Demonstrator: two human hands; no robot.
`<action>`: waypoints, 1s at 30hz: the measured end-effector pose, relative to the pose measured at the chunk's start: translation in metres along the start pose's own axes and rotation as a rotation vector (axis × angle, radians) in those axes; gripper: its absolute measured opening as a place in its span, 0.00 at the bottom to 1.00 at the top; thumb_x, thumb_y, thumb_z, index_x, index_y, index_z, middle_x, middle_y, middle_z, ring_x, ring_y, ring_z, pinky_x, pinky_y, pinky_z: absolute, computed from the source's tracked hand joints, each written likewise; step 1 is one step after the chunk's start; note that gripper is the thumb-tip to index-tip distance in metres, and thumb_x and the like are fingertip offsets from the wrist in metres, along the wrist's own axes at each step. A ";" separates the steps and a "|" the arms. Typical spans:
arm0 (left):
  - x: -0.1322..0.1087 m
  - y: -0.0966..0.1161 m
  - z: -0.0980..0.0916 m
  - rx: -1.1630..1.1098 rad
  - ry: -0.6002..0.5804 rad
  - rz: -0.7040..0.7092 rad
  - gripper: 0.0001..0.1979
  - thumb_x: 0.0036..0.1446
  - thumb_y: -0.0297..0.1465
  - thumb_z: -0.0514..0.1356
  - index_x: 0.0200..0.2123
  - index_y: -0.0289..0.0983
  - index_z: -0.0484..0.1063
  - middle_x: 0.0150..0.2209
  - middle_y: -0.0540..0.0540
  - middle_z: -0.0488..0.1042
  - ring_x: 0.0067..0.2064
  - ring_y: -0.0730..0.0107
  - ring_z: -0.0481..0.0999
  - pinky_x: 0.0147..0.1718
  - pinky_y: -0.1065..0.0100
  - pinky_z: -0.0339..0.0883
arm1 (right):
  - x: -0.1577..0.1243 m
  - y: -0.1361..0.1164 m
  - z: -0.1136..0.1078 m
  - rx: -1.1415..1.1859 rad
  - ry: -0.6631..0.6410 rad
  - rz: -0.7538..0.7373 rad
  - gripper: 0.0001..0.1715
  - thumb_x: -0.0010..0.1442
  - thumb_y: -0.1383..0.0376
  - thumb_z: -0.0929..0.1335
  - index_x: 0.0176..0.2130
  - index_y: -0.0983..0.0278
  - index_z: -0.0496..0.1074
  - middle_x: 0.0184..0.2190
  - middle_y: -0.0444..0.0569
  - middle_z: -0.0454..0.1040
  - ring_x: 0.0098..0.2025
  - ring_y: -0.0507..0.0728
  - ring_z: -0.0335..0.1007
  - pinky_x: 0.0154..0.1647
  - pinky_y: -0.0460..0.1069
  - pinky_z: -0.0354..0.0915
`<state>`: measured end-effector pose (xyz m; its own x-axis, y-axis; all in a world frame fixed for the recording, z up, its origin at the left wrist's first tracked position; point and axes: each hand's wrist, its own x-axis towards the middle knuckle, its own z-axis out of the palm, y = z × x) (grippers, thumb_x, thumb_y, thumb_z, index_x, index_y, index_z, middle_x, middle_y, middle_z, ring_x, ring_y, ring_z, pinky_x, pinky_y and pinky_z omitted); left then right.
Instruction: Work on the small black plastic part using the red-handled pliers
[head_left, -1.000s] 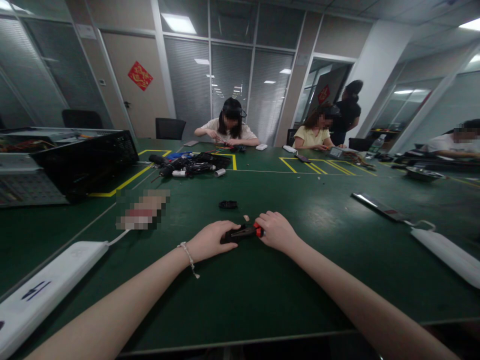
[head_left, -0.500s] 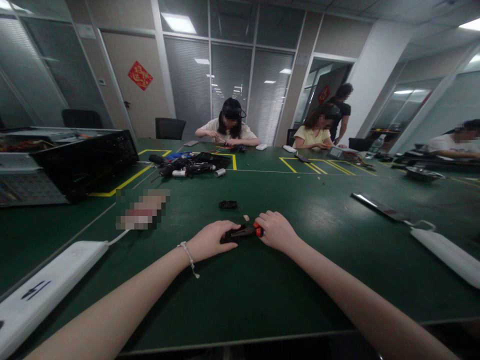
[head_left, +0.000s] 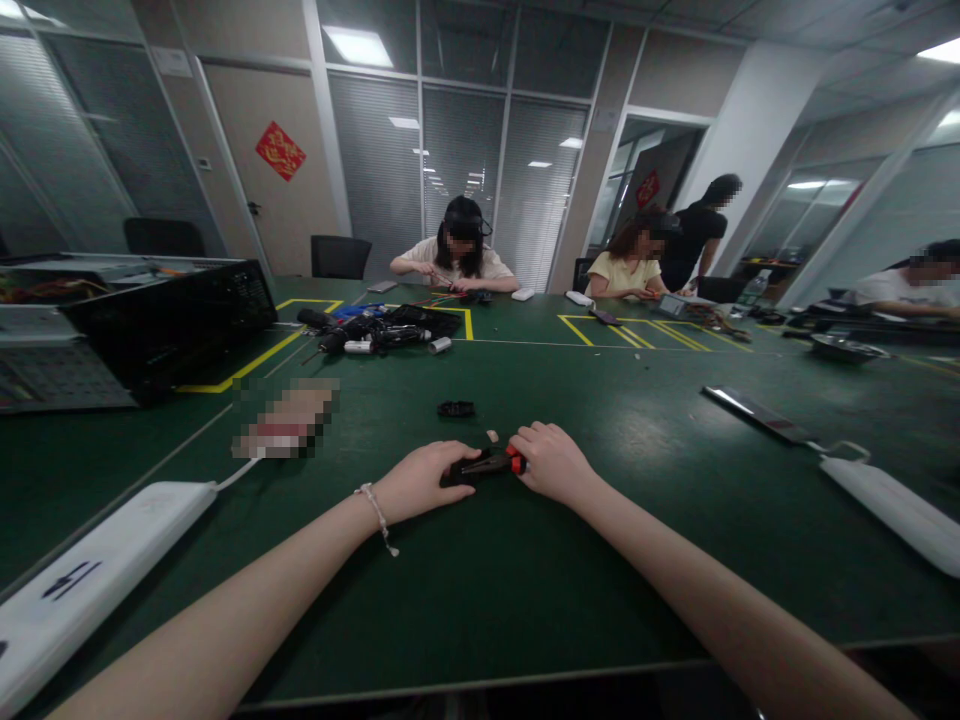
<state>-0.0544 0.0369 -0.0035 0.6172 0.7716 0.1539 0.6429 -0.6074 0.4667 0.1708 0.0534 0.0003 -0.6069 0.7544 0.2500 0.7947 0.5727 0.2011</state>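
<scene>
My right hand (head_left: 553, 462) is closed round the red handles of a pair of pliers (head_left: 491, 464), whose dark jaws point left. With thumb and fingers, my left hand (head_left: 424, 480) grips a small black part (head_left: 466, 476) low over the table. The plier jaws reach onto this part; whether they bite on it I cannot tell. Just beyond the pliers lies a small pale piece (head_left: 492, 436). Another black plastic part (head_left: 456, 409) rests on the table farther out.
White power banks (head_left: 135, 540) lie at left and, cabled to a phone (head_left: 757, 413), at right. A heap of black cables and parts (head_left: 390, 328) sits ahead. An open computer case (head_left: 165, 325) stands at left. Co-workers sit across the green table (head_left: 600, 590).
My hands, the pliers and the black part look the same. In the background, the standing person in black has shifted to the right.
</scene>
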 end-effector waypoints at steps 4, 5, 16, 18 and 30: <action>0.000 -0.001 0.001 0.001 0.008 0.009 0.23 0.51 0.37 0.59 0.51 0.42 0.60 0.46 0.48 0.67 0.42 0.65 0.68 0.39 0.65 0.63 | 0.000 0.000 0.000 -0.007 0.009 -0.002 0.10 0.50 0.65 0.63 0.34 0.66 0.68 0.33 0.49 0.70 0.35 0.55 0.60 0.34 0.48 0.53; 0.000 0.000 0.001 0.001 0.011 0.012 0.23 0.50 0.37 0.59 0.51 0.42 0.60 0.46 0.48 0.68 0.42 0.65 0.68 0.39 0.65 0.63 | 0.000 0.000 0.000 -0.007 0.010 -0.003 0.10 0.50 0.65 0.63 0.34 0.66 0.68 0.33 0.49 0.70 0.35 0.55 0.60 0.34 0.48 0.53; 0.001 -0.002 0.002 -0.001 0.024 0.028 0.23 0.50 0.37 0.59 0.50 0.42 0.61 0.46 0.47 0.68 0.42 0.64 0.68 0.40 0.64 0.62 | -0.001 0.000 -0.001 0.002 0.014 0.000 0.10 0.50 0.65 0.63 0.34 0.66 0.68 0.33 0.49 0.70 0.34 0.55 0.60 0.34 0.48 0.53; 0.001 -0.003 0.002 -0.002 0.022 0.026 0.23 0.50 0.37 0.59 0.50 0.42 0.61 0.46 0.47 0.68 0.42 0.64 0.68 0.40 0.64 0.63 | -0.001 0.000 -0.002 0.001 0.015 0.001 0.10 0.50 0.65 0.63 0.34 0.66 0.68 0.33 0.49 0.70 0.34 0.54 0.60 0.34 0.48 0.53; 0.000 -0.004 0.002 -0.003 0.011 0.014 0.23 0.51 0.38 0.58 0.51 0.43 0.60 0.47 0.47 0.67 0.42 0.65 0.69 0.40 0.65 0.63 | 0.000 -0.001 -0.004 -0.005 -0.025 0.006 0.10 0.50 0.65 0.63 0.35 0.66 0.68 0.34 0.50 0.70 0.35 0.55 0.61 0.35 0.48 0.54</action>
<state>-0.0557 0.0389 -0.0067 0.6212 0.7649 0.1704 0.6326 -0.6178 0.4670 0.1695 0.0517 0.0035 -0.6020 0.7655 0.2272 0.7980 0.5668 0.2049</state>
